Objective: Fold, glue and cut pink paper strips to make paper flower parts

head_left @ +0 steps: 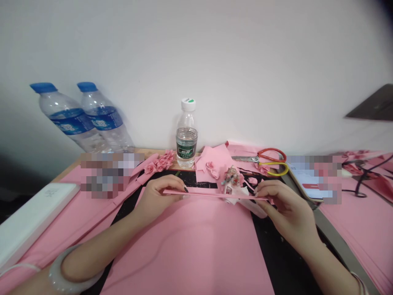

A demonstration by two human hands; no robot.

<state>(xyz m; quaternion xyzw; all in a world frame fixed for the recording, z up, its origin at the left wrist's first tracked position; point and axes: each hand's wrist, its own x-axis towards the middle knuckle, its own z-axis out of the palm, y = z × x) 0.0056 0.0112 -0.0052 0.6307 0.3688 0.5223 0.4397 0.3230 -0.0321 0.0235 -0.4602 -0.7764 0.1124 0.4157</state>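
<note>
A narrow pink paper strip is stretched level between both hands, seen nearly edge-on. My left hand pinches its left end between thumb and fingers. At the other end, my right hand has the strip between thumb and fingertips. Beneath them a large pink paper sheet lies on a black mat. Just behind the strip sits a small clump of mixed colours, with crumpled white tissue at its base. Folded pink paper roses lie behind my left hand.
Scissors with red and yellow handles rest on pink paper at the back right. A small water bottle stands by the wall; two larger bottles lean at left. A white box lies left, a phone right, near a black cable.
</note>
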